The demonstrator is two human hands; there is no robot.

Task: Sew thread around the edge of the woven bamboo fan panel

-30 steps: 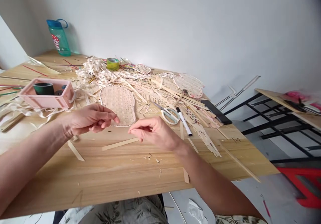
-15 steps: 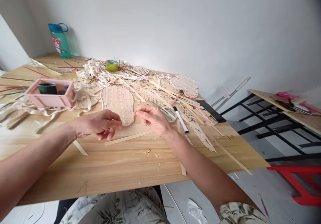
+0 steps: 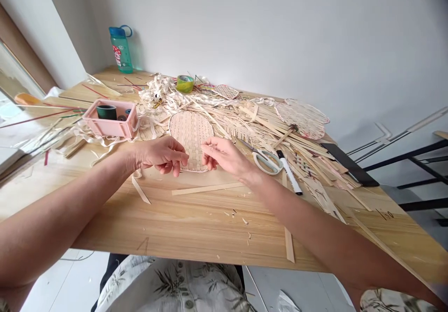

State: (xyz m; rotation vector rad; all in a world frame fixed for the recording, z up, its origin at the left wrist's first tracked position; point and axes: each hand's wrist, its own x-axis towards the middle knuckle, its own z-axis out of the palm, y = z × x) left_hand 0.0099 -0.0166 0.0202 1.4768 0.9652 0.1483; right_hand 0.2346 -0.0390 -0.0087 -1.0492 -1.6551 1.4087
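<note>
An oval woven bamboo piece (image 3: 192, 130) with a bound edge lies flat on the table in front of me. My left hand (image 3: 164, 156) hovers by its near left edge, with the fingers curled and the thumb near the forefinger. Over the piece's near right edge is my right hand (image 3: 224, 156), its thumb and forefinger pinched together. Anything in either pinch is too fine to make out. To the right of my right hand lie white-handled scissors (image 3: 268, 162) and a white marker (image 3: 289, 172) with black ends.
A pink basket (image 3: 110, 121) holding dark spools stands left. Behind are a heap of bamboo strips (image 3: 252, 121), yellow-green tape (image 3: 185, 84), a teal bottle (image 3: 121, 53) and more woven pieces (image 3: 301, 116). Loose strips (image 3: 208, 189) lie along the table front (image 3: 168, 232).
My view has turned left, so the table's things sit further right in the picture. My hands have come a little closer together over the woven piece's near part.
</note>
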